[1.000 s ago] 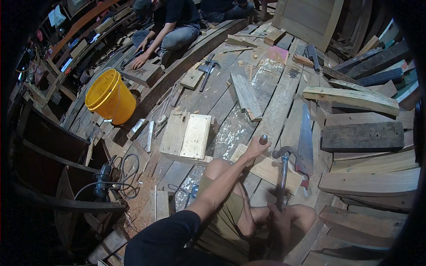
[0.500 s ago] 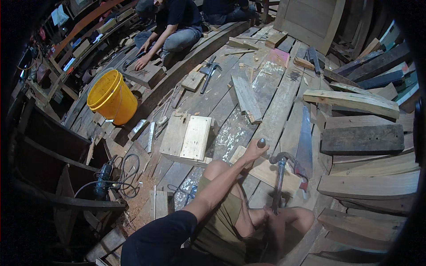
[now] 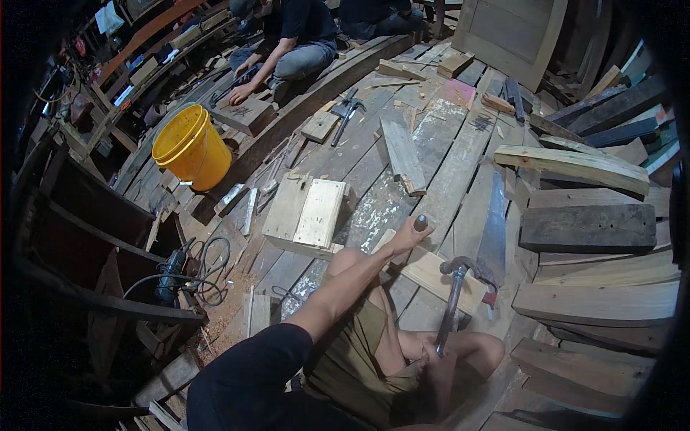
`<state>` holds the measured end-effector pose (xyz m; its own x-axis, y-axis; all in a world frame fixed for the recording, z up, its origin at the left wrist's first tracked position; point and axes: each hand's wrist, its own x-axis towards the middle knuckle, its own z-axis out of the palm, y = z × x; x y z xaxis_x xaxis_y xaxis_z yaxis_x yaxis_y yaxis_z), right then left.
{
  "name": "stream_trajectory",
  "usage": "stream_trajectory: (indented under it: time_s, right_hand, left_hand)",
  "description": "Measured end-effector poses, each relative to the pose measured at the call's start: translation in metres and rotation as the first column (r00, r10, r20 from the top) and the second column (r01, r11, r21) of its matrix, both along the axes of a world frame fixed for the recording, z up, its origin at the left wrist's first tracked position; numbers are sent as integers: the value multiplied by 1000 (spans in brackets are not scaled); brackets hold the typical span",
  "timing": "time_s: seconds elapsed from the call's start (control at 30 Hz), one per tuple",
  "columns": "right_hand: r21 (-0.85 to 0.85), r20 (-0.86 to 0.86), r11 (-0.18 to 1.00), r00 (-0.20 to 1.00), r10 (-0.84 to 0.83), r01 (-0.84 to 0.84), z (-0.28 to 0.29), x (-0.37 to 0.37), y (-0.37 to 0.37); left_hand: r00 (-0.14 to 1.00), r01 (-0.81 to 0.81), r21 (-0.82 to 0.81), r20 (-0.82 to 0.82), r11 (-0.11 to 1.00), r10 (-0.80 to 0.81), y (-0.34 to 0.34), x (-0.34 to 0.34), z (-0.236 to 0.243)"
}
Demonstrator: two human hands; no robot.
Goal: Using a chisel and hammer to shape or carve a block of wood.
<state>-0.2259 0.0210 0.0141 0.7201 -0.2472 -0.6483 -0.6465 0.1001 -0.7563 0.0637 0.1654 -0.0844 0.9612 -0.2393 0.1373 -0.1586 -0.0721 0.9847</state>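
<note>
My left hand [image 3: 408, 238] is wrapped round an upright chisel [image 3: 421, 222], whose rounded end sticks out above the fist; its blade is hidden. Below it a pale wooden board [image 3: 431, 276] lies across the floor in front of my crossed legs. My right hand [image 3: 437, 359] grips a claw hammer [image 3: 450, 309] by the lower end of its metal shaft. The hammer head is raised over the board's right part, apart from the chisel. To the right of the board lies a handsaw [image 3: 493, 223] with a red handle.
A wooden box [image 3: 287, 212] stands ahead on the left, past it a yellow bucket [image 3: 194, 151]. Another hammer [image 3: 346, 122] lies farther off. Stacked timber [image 3: 589, 226] lines the right. A corded power tool [image 3: 171, 276] is at left. A co-worker [image 3: 305, 57] sits beyond the bucket.
The hammer and my right hand have shifted slightly down and toward me. My left hand still holds the chisel over the board. The view has turned slightly.
</note>
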Motion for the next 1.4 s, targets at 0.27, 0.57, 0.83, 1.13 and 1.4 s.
stream_trajectory:
  time_s: [0.27, 0.57, 0.83, 1.13, 1.4]
  right_hand:
    - [131, 45, 991, 998, -34, 28, 30, 2, 8]
    - [159, 13, 987, 1000, -8, 6, 31, 6, 13]
    - [123, 75, 992, 997, -2, -8, 23, 18, 5]
    - [-125, 261, 989, 958, 114, -83, 22, 22, 4]
    - [-165, 42, 985, 998, 56, -48, 65, 32, 15]
  left_hand:
    - [999, 10, -1, -38, 1000, -10, -11, -10, 4]
    - [1000, -3, -12, -2, 1000, 3, -5, -6, 2]
    - [1000, -1, -33, 21, 999, 2, -3, -12, 1]
    - [999, 3, 32, -37, 999, -2, -2, -7, -7]
    - [997, -44, -52, -59, 998, 41, -9, -10, 5]
